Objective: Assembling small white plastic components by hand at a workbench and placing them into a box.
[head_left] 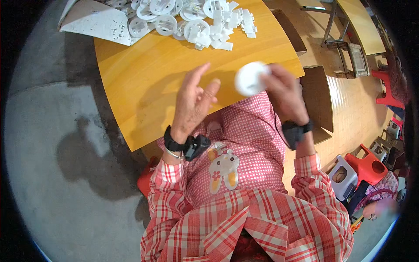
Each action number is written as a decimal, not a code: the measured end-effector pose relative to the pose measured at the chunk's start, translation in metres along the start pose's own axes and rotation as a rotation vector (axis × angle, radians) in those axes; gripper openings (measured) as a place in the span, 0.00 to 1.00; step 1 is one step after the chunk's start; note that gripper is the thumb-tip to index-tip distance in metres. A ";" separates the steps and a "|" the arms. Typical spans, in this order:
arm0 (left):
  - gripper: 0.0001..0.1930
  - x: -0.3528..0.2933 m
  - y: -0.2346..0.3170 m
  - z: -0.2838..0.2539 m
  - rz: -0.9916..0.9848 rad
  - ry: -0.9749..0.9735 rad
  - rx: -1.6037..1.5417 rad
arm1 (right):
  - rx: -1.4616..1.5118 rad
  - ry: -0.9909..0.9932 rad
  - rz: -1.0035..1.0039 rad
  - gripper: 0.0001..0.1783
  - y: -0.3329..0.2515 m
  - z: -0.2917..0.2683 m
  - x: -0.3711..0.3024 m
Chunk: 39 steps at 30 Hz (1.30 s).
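Observation:
A round white plastic disc (251, 79) is pinched between the thumb and fingers of my right hand (286, 89), above the table's front right edge. Motion smears both disc and fingers a little. My left hand (193, 98) is over the table's near edge with its thumb and fingers apart and nothing in it. Farther back on the yellow wooden table (174, 61) lies a heap of similar white discs (166, 25), some bearing slots or raised parts. Beside them, to the right, small flat white plastic pieces (222, 32) are piled up.
A white scoop-like container (94, 22) stands at the table's far left corner. Open cardboard boxes (317, 94) sit on the floor along the right side. Farther right are red stools (365, 163), a grey-white stool (341, 178) and another table (362, 24). Part of another person (379, 198) shows at lower right.

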<state>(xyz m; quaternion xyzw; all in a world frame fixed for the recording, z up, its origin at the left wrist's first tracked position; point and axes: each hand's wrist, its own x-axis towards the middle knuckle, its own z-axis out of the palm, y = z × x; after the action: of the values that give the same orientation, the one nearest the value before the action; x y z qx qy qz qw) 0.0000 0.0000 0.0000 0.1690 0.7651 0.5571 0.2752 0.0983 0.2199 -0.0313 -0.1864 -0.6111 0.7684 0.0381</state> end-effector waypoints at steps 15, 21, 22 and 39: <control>0.19 0.129 -0.028 -0.030 0.630 0.416 0.873 | 0.111 0.564 0.682 0.08 0.270 -0.307 -0.114; 0.19 0.146 -0.020 -0.019 0.590 0.311 0.907 | -0.536 0.355 0.434 0.12 0.372 -0.372 -0.143; 0.19 0.159 -0.025 -0.010 0.625 0.281 0.846 | -0.590 0.449 0.337 0.11 0.384 -0.409 -0.162; 0.07 0.058 -0.054 -0.035 0.437 0.780 -0.001 | -1.022 0.531 -0.884 0.10 -0.001 -0.023 0.048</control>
<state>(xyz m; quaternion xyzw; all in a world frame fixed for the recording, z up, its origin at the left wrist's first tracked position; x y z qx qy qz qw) -0.0647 -0.0109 -0.0567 0.1039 0.7577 0.6245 -0.1584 0.0611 0.2549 -0.0461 -0.0967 -0.8821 0.2287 0.4002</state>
